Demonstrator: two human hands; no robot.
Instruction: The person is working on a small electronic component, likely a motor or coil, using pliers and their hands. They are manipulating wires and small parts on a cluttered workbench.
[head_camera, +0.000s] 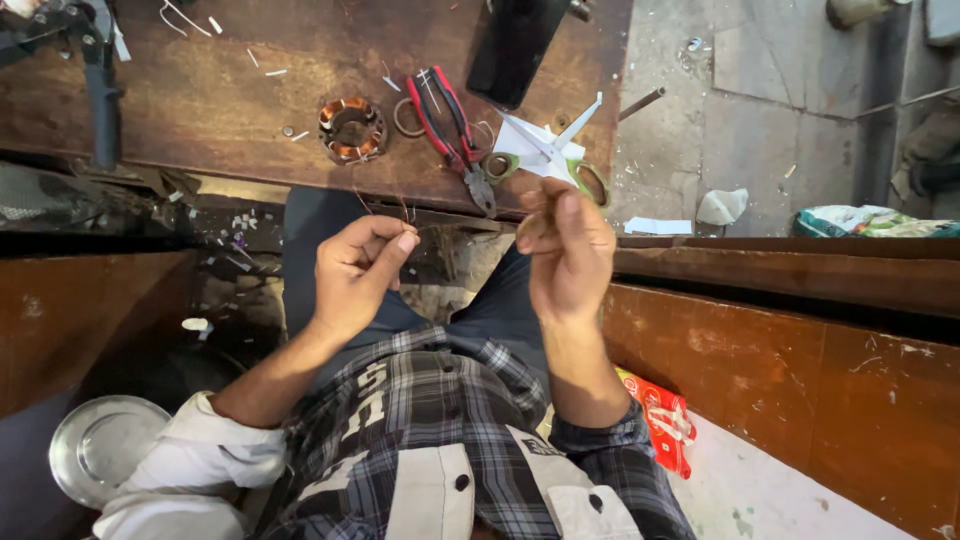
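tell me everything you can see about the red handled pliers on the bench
The pliers lie flat on the worn brown wooden bench, unheld, near its front edge. Two long handles, sleeved in red with black trim, point away from the person and are slightly spread; the grey metal jaws point toward the person, and look shut. A small round wire-wound coil sits to one side, white-bladed scissors with green loops to the other. Thin wire loops lie by the handles. Neither hand touches the pliers.

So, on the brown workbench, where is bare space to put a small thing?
Free: the workbench stretch left of the copper-wound coil. Crowded: the front edge around the red pliers, scissors and white paper, near the right hand.
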